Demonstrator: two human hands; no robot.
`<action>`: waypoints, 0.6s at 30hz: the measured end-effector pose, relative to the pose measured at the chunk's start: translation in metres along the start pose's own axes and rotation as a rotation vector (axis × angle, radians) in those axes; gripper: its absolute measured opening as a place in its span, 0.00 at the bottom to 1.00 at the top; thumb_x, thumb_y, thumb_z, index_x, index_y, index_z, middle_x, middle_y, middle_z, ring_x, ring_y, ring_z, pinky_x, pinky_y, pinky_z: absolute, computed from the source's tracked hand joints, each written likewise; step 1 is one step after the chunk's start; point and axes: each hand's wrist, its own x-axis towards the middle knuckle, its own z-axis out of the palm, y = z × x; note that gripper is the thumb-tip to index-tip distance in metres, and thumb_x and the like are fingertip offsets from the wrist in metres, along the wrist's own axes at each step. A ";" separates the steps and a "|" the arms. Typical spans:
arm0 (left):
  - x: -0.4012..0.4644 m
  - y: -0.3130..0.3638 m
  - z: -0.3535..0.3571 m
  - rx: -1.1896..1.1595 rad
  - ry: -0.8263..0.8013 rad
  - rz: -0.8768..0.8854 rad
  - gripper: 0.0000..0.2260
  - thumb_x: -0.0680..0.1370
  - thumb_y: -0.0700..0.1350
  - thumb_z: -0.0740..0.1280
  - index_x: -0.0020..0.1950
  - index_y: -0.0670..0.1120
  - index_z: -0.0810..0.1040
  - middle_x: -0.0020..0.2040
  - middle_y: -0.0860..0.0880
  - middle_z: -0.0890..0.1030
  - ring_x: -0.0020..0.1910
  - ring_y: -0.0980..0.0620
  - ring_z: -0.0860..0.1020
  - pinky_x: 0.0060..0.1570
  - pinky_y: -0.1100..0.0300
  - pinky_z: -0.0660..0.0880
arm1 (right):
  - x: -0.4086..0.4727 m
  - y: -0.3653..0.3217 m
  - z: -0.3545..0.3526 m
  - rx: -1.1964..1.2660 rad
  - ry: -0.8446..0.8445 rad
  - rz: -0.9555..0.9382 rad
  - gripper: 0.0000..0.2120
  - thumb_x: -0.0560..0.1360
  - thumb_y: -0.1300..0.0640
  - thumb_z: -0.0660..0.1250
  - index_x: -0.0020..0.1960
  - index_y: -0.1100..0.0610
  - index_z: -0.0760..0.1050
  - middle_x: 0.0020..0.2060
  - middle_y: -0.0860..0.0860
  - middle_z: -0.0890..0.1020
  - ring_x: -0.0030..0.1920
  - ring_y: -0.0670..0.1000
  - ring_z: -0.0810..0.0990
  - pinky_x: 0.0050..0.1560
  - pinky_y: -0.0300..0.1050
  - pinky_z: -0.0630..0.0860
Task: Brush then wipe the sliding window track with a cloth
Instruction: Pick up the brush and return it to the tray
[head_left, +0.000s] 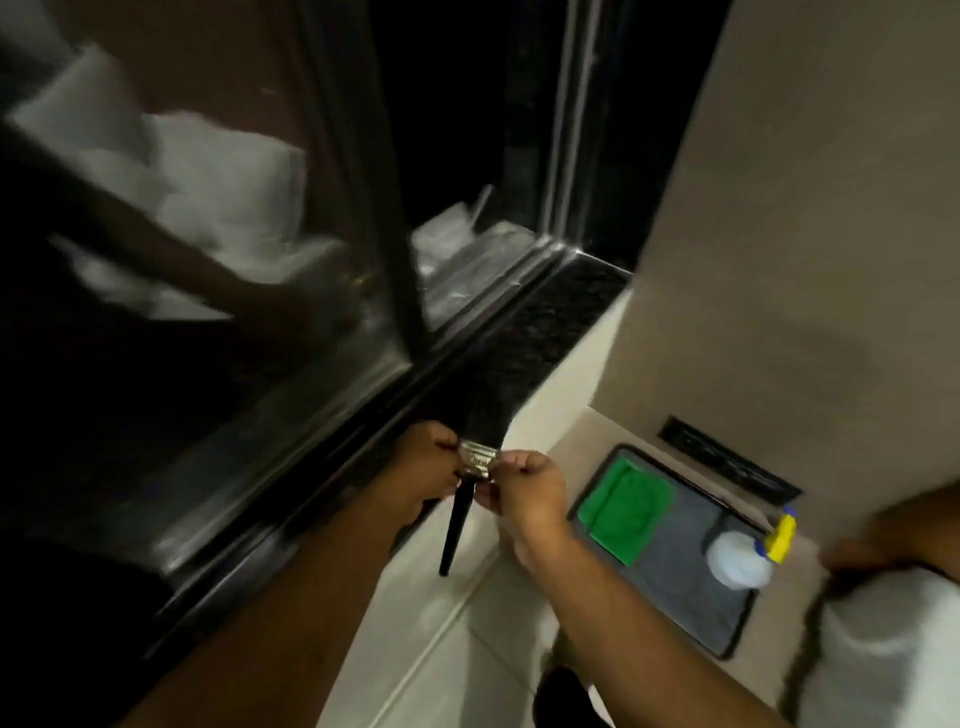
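Both hands, the left hand (427, 462) and the right hand (524, 486), are closed on the metal band of the brush (470, 470), probably to press its dark bristles toward the window track (332, 467), while the green cloth (626, 506) waits on the gray mat (691, 597).

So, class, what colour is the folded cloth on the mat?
Green: the cloth shows best in the head view.
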 end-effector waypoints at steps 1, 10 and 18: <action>0.012 0.012 0.029 0.034 -0.045 0.034 0.11 0.77 0.35 0.67 0.40 0.50 0.73 0.40 0.43 0.79 0.37 0.48 0.77 0.38 0.57 0.76 | 0.014 -0.010 -0.024 0.024 0.052 -0.032 0.07 0.76 0.71 0.60 0.47 0.62 0.73 0.38 0.61 0.77 0.26 0.51 0.76 0.22 0.37 0.74; 0.137 -0.009 0.328 0.137 -0.483 -0.106 0.10 0.80 0.35 0.64 0.61 0.39 0.73 0.42 0.41 0.76 0.33 0.51 0.74 0.38 0.59 0.76 | 0.165 0.007 -0.260 -0.056 0.535 0.041 0.12 0.74 0.72 0.61 0.37 0.61 0.78 0.35 0.60 0.81 0.34 0.56 0.78 0.37 0.47 0.76; 0.261 -0.143 0.482 0.352 -0.597 -0.273 0.12 0.80 0.37 0.62 0.63 0.42 0.73 0.47 0.43 0.77 0.35 0.51 0.75 0.38 0.57 0.78 | 0.297 0.134 -0.349 -0.257 0.621 0.256 0.12 0.73 0.68 0.62 0.51 0.59 0.81 0.38 0.56 0.83 0.40 0.57 0.81 0.42 0.50 0.77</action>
